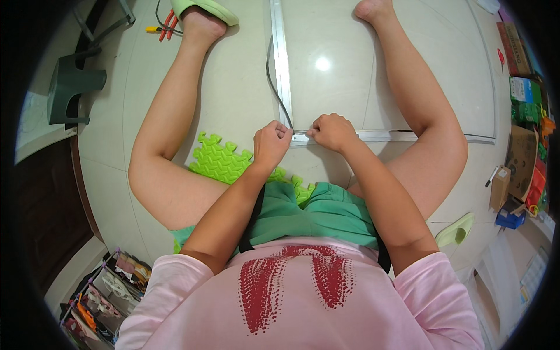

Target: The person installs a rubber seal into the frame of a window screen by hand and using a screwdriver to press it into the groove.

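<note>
On the floor between my legs lies a silvery metal frame (282, 64), its long bar meeting a crossbar (385, 135) at a corner. A thin dark cord-like strip (269, 73) curves loosely beside the long bar and runs down to that corner. My left hand (271, 144) is closed, with thumb and forefinger pinched at the strip's near end. Just right of the corner, my right hand (333, 133) is closed too, its fingertips pressed together low over the crossbar. Whatever sits between the right fingertips is hidden.
A bright green foam mat (219, 158) lies under my left thigh. Red-handled pliers (169, 26) rest near my left foot, with a dark green stool (73, 87) farther left. A loose pale green slipper (456, 230) and cardboard boxes (521, 163) are at right.
</note>
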Action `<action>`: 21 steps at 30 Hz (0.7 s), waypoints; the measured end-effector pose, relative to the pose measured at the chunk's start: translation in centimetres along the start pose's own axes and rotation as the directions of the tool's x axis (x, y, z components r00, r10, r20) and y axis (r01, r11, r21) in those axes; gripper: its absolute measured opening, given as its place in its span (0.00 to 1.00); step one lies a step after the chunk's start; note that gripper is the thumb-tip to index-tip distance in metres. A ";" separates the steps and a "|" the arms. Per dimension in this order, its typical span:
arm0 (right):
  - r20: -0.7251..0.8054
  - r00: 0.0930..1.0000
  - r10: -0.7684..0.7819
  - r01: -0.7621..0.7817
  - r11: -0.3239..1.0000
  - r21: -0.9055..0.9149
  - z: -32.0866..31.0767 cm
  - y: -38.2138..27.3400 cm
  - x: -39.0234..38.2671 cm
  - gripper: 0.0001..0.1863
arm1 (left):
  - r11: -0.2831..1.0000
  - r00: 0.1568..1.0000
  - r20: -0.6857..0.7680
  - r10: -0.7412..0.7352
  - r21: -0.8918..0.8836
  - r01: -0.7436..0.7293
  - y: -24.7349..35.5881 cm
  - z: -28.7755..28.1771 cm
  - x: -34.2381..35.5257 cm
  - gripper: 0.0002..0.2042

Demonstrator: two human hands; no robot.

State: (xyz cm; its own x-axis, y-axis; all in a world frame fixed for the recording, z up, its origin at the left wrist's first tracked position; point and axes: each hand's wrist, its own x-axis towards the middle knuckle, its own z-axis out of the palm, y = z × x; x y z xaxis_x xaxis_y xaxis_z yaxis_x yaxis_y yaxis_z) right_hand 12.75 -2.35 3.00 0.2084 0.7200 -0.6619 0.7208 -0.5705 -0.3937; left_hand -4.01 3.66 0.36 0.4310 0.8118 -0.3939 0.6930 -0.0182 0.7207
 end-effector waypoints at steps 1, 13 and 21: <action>0.002 1.000 0.003 -0.003 1.000 -0.004 -0.1 0.0 -0.1 0.14 | 1.000 1.000 -0.005 0.010 -0.003 -0.010 -0.1 0.0 0.0 0.10; 0.007 1.000 -0.027 0.027 0.999 -0.024 -0.2 0.0 -0.3 0.15 | 0.993 0.993 -0.051 0.106 0.058 -0.103 -0.5 0.3 0.5 0.08; -0.015 1.000 -0.023 0.023 1.000 0.010 -0.1 0.2 -0.2 0.15 | 0.990 0.992 -0.058 0.110 0.098 -0.104 -0.3 0.5 1.0 0.09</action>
State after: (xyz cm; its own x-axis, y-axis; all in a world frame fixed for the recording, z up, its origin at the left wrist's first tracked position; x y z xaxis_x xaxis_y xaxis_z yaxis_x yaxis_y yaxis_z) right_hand 12.89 -2.51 3.09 0.2020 0.7389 -0.6428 0.7187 -0.5578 -0.4152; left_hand -3.52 4.21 -0.51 0.4702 0.8376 -0.2783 0.6975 -0.1594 0.6986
